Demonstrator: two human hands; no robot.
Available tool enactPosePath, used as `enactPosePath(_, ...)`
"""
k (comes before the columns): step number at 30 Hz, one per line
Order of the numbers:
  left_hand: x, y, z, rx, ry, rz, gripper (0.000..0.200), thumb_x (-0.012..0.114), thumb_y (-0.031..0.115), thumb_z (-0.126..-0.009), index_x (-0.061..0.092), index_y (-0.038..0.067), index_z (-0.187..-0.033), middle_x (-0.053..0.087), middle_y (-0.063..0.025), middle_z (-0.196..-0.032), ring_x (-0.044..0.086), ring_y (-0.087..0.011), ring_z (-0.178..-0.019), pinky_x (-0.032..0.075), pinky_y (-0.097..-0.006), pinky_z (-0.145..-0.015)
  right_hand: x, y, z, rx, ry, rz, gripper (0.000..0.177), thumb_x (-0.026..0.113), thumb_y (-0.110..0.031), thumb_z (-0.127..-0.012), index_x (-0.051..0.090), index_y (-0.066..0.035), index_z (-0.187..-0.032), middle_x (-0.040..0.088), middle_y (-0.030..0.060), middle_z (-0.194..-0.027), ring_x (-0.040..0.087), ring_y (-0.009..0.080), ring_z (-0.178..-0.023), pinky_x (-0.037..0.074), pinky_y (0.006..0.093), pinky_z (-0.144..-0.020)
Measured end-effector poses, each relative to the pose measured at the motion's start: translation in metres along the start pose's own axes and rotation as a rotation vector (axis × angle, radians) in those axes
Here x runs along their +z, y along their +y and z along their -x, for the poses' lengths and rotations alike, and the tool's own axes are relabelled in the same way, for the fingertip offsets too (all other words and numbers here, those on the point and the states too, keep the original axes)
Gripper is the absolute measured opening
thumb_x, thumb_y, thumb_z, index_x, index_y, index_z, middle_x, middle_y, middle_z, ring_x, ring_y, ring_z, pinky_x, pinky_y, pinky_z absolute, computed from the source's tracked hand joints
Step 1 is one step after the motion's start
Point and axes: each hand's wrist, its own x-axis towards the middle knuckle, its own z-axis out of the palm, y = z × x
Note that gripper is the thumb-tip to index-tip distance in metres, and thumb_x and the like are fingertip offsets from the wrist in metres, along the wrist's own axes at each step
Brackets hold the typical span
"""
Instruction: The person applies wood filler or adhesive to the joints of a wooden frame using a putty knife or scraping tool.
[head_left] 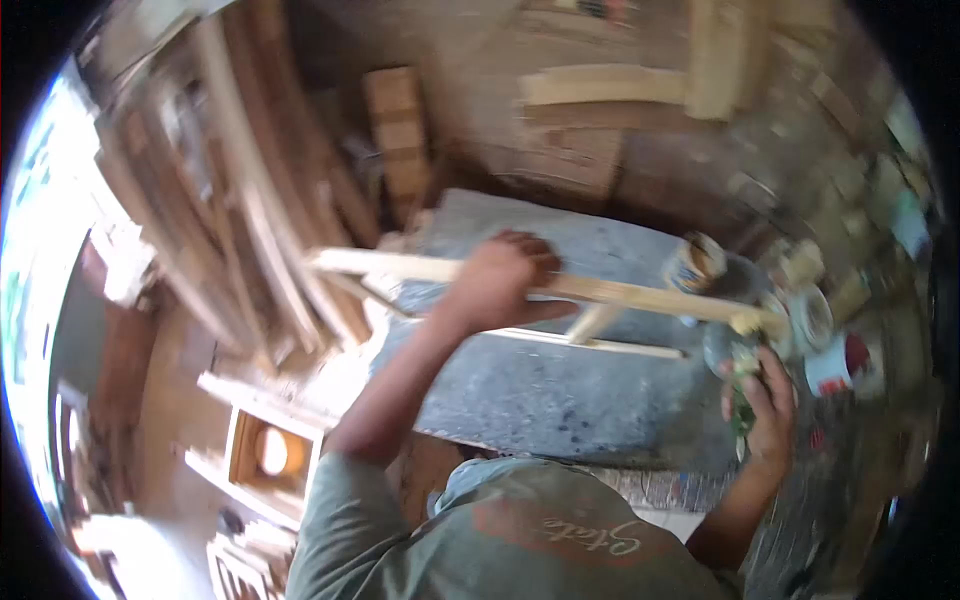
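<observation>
A pale wooden frame (640,297), with two long rails and a short crosspiece, lies across a blue-grey worktop (530,400). My left hand (505,280) is closed round the upper rail near its middle, with the thumb stretched out along the near side. At the frame's right end my right hand (765,405) grips a slim green thing (742,410) with a pale yellow tip (745,323), which overlaps the rail's end in this view. Blur leaves its kind unclear; I cannot tell whether it is a brush or a small bottle.
An open can (695,265) stands at the worktop's far right, near a white tub (810,315) and a white-and-red container (838,365). Long boards (270,150) lean at the left. A wooden frame (265,450) sits lower left, and more planks (610,85) lie behind.
</observation>
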Motion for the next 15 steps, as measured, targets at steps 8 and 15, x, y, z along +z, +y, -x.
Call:
enactPosePath(8, 0.018, -0.002, 0.004, -0.205, -0.153, -0.191, 0.023, 0.071, 0.028, -0.077, 0.07, 0.008, -0.089, 0.069, -0.012, -0.078, 0.068, -0.0323, -0.078, 0.053, -0.0429, -0.069, 0.049, 0.0, 0.008, 0.029, -0.065, 0.062, 0.04, 0.061, -0.027, -0.094, 0.05, 0.003, -0.118, 0.061, 0.0121, -0.1, 0.053, 0.0124, -0.064, 0.045, 0.0262, -0.052)
enactPosePath(15, -0.04, -0.018, 0.006, -0.382, -0.06, -0.182, 0.022, 0.07, 0.03, -0.078, 0.072, 0.013, -0.091, 0.069, -0.0125, -0.079, 0.069, -0.0313, -0.078, 0.054, -0.043, -0.072, 0.027, -0.005, 0.021, -0.063, -0.144, 0.083, 0.047, 0.062, -0.037, -0.092, 0.048, 0.004, -0.111, 0.06, 0.014, -0.095, 0.053, 0.0127, -0.06, 0.044, 0.0252, -0.05)
